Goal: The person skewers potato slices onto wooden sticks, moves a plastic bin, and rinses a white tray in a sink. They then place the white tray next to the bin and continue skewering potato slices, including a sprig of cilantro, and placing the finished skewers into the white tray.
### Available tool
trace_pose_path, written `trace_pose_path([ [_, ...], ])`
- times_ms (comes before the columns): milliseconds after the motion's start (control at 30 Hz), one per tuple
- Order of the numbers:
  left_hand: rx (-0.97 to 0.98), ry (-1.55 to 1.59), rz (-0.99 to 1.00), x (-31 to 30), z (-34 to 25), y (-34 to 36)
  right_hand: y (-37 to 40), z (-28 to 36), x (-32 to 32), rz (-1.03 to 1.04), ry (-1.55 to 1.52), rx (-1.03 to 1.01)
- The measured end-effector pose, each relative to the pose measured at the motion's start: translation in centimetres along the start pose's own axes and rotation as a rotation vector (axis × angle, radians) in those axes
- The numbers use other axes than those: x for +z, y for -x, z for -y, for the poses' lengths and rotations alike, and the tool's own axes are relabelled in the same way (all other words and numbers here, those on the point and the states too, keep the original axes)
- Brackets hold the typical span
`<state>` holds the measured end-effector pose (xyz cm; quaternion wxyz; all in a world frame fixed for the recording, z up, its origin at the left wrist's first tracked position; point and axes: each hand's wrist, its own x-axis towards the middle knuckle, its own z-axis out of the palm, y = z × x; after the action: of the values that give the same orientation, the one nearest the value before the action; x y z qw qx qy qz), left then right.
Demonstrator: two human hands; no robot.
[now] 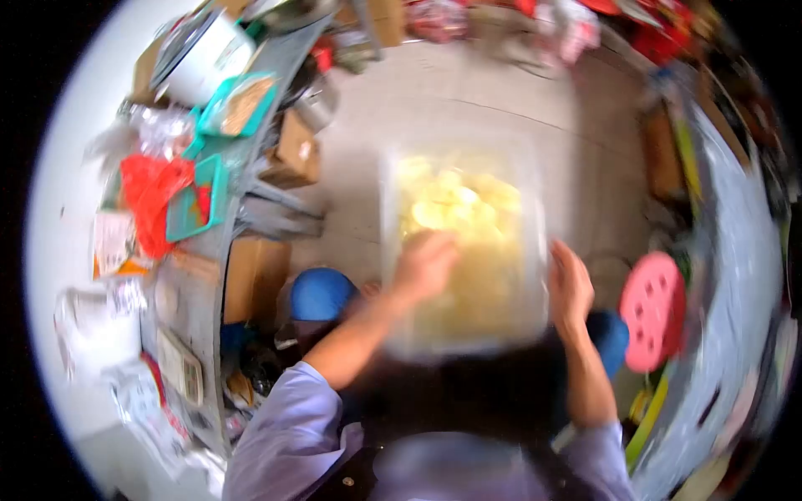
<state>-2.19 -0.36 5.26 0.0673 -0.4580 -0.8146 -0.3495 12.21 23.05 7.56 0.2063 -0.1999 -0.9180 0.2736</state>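
A clear plastic bin (537, 167) sits in front of my body, between my knees. Pale yellow pieces (455, 200) fill its far part, blurred by motion. Over the middle of the bin is my left hand (428, 263), fingers bent toward the pieces; whether it holds anything is smeared by motion. My right hand (571, 280) is upright at the bin's right wall, its fingers near or against the outer side.
On the left, a grey table (238, 179) bears teal trays (219, 171), a red bag (150, 196), a white bucket (213, 58) and a scale (180, 366). Cardboard boxes (294, 150) stand below. A pink perforated stool (652, 311) is at the right, beside a plastic-covered surface (743, 275).
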Motion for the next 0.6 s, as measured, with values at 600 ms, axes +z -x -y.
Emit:
trace_pose_path([
  [600, -0.321, 0.179, 0.173, 1.7, -2.4, -1.0, 0.1, -0.4, 0.8, 0.444, 0.156, -0.052],
])
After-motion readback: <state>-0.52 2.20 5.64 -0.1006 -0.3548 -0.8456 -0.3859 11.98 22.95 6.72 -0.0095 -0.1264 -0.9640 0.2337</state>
